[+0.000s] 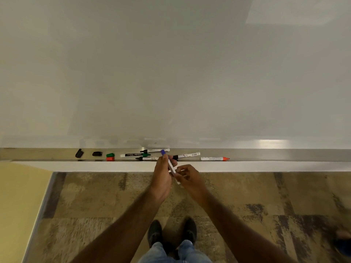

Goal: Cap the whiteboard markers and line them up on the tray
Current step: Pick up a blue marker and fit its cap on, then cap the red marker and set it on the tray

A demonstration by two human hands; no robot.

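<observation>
I hold a white marker with a blue cap (163, 152) in front of the metal tray (266, 155). My left hand (161, 175) grips its upper part near the cap. My right hand (187, 174) pinches its lower end. Several uncapped markers lie on the tray: a green one (134, 155), a black one (154, 150), another black-tipped one (187, 155), one partly hidden behind my left hand (147, 158), and an orange one (214, 158). Loose caps lie to the left: two black (79, 153) (97, 153), one green (110, 155), one orange (110, 158).
The whiteboard (171, 73) rises above the tray. Below are patterned carpet (266, 196), my shoes (171, 232) and a yellow wall strip (20, 196) at the left. A dark object shows at the right edge (343, 242).
</observation>
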